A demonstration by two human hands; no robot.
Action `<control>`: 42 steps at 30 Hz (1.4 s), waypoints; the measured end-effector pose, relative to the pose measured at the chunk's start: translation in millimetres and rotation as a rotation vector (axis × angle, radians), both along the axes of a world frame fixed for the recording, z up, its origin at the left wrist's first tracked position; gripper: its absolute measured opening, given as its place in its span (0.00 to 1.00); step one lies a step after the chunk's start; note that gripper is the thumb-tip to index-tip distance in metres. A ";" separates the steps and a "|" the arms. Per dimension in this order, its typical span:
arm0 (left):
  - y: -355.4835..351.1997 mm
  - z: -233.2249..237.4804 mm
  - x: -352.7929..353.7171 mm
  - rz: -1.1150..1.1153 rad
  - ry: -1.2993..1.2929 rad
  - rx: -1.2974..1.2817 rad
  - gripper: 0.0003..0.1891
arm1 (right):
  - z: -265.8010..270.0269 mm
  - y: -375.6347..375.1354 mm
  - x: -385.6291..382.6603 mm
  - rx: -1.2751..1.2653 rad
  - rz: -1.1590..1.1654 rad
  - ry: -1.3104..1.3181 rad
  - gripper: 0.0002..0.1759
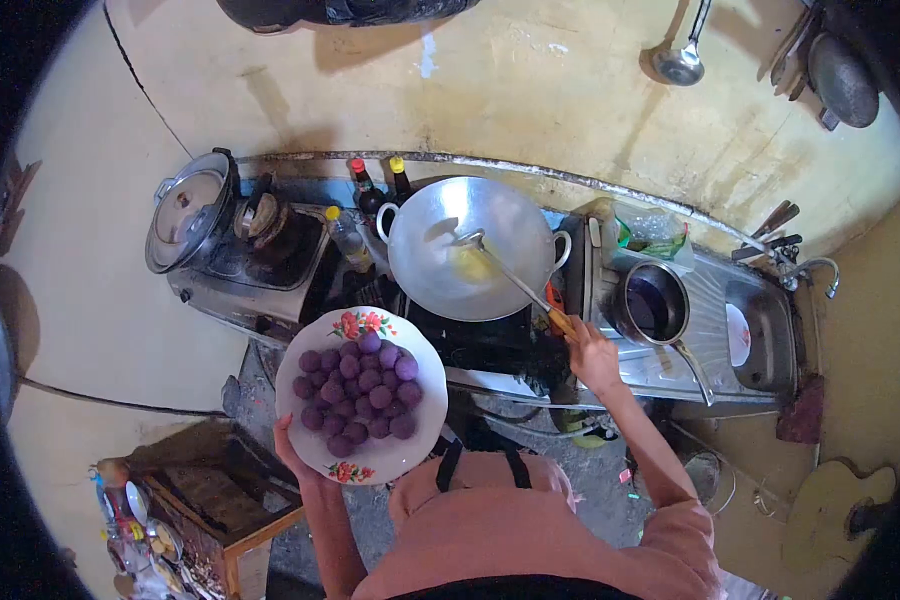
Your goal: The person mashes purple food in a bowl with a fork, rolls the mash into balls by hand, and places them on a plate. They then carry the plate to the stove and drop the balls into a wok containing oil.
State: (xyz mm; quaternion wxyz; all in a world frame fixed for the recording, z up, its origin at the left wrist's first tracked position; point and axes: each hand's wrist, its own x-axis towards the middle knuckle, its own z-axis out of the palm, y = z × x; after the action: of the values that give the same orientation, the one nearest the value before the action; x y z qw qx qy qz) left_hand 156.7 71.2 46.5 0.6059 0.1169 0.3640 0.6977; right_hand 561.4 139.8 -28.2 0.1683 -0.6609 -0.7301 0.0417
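Note:
My left hand (292, 449) grips the rim of a white plate (422, 440) with red flowers on it, its fingers mostly hidden underneath. Many round purple balls (355, 390) are heaped on the plate. My right hand (592, 355) is wrapped round the wooden handle of a long metal ladle (510, 275). The ladle's head rests inside a large silver wok (440, 215), near a little yellowish liquid (473, 263) at the bottom. The wok sits on a dark stove (470, 345), and the plate is held in front of it to the left.
On the right, a saucepan (653, 303) of dark liquid stands by the sink (767, 340), its handle pointing forward. Left of the wok are bottles (348, 238) and a second stove (240, 297) carrying a lidded pot (185, 215). Another ladle (680, 64) hangs on the wall.

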 end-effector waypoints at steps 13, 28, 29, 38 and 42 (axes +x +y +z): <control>9.1 10.2 14.6 -0.035 -0.003 -0.043 0.31 | -8.3 -18.8 9.7 0.033 -0.089 0.323 0.19; 8.4 -17.4 11.4 -0.014 0.003 -0.060 0.33 | 0.7 -39.2 31.0 0.061 -0.057 0.330 0.17; 9.5 -18.2 12.0 -0.036 -0.011 -0.048 0.33 | -2.2 -41.9 29.4 0.087 -0.060 0.333 0.17; 15.3 2.8 36.9 -0.001 0.013 -0.082 0.31 | -34.2 -78.1 84.9 -0.067 -0.069 0.162 0.18; 17.9 3.7 42.0 -0.060 0.005 -0.082 0.32 | -49.6 -93.0 108.5 -0.006 -0.062 0.036 0.18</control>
State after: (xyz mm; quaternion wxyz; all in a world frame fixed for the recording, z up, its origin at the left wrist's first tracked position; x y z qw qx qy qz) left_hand 198.6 89.1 50.2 0.6298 0.1045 0.3903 0.6634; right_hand 669.9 46.8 -77.9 0.1804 -0.6829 -0.7061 0.0505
